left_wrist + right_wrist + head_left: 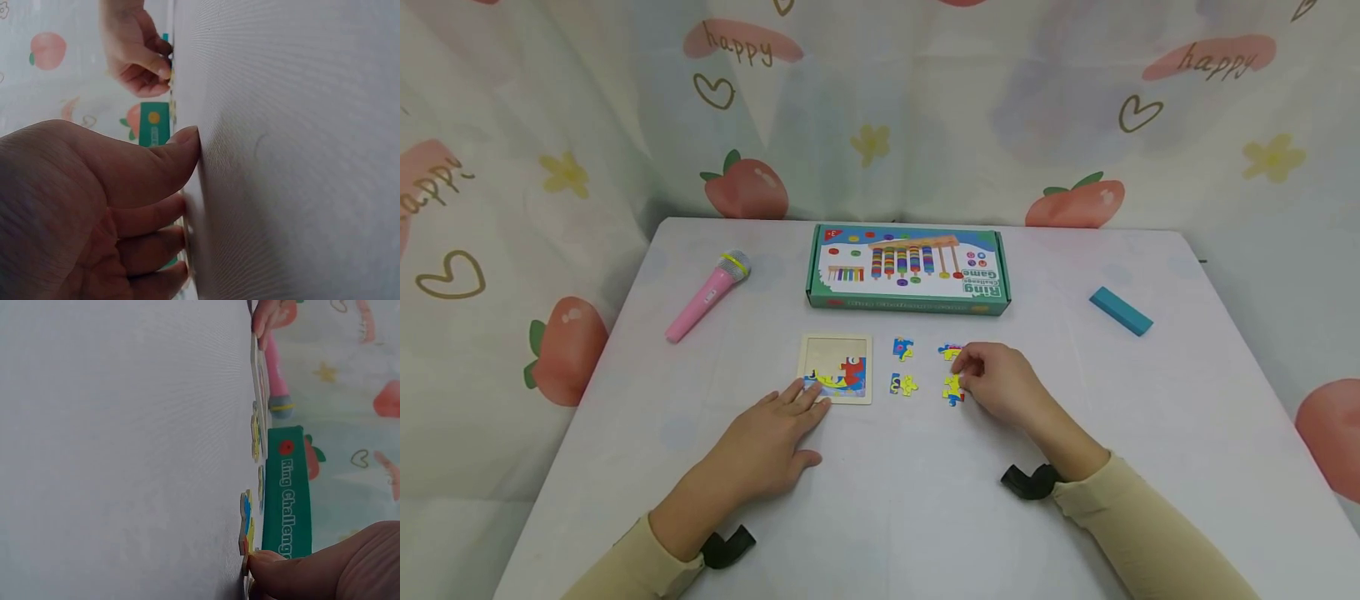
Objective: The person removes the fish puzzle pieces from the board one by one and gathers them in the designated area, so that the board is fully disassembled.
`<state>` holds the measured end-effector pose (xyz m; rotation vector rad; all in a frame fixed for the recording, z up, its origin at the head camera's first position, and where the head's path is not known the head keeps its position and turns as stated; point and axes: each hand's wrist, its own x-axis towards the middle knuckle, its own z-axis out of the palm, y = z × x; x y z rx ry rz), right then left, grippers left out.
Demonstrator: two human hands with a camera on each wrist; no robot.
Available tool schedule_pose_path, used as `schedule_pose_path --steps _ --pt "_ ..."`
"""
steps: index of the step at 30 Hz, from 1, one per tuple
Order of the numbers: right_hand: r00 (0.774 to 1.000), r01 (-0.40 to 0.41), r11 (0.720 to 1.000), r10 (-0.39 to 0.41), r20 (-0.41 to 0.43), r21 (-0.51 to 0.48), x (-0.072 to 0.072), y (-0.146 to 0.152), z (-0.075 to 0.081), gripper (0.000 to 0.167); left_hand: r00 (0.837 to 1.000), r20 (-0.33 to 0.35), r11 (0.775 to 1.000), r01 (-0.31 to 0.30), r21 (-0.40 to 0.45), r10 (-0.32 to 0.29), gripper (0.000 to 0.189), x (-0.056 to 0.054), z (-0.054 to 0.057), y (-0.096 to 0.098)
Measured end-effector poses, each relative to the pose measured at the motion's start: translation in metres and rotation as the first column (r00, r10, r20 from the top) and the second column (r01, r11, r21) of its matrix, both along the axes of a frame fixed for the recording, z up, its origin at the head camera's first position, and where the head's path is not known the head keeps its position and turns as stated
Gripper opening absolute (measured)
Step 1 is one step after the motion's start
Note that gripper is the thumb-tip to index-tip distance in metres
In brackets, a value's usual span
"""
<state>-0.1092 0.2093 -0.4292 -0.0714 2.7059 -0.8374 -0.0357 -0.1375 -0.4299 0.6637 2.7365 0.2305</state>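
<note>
The left hand [767, 446] lies with extended fingers on the lower left edge of a square wooden puzzle tray [868, 367]. Inside the tray, a red puzzle piece [852, 372] and blue and yellow parts show, partly hidden by the fingertips. With curled fingers, the right hand [1000, 383] pinches a yellow puzzle piece [953, 388] at its right edge; in the right wrist view the thumb [281, 572] meets that edge. Just above it lies another puzzle piece [950, 352], partly behind the fingers. Between tray and right hand are a blue piece [901, 348] and a yellow-and-blue piece [904, 384].
Behind the puzzle stands a green Ring Challenge Game box [910, 271]. A pink toy microphone [707, 296] lies at the back left, a teal block [1121, 311] at the right. White cloth covers the table [895, 517]; a printed curtain [925, 108] hangs behind.
</note>
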Motion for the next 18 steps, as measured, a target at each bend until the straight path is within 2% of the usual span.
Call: schedule_pose_path --steps 5,11,15,18 --pt "0.999 0.016 1.000 -0.016 -0.030 0.006 0.000 0.000 0.000 0.010 1.000 0.000 1.000 0.001 -0.003 -0.001 0.076 0.000 0.002 0.001" --pt "0.999 0.030 0.999 -0.031 -0.035 -0.016 -0.002 -0.006 0.010 0.013 1.000 -0.010 0.999 0.010 -0.038 -0.010 0.074 -0.002 0.005 0.004" --pt "1.000 0.005 0.999 -0.006 -0.030 -0.037 -0.004 -0.017 0.015 0.016 0.998 -0.050 0.997 0.030 -0.065 -0.033 0.067 -0.005 0.009 0.005" --pt "0.999 -0.033 0.997 0.030 -0.041 -0.071 -0.005 -0.029 0.018 0.017 0.994 -0.101 0.998 0.032 -0.047 -0.037 0.058 -0.007 0.011 0.006"
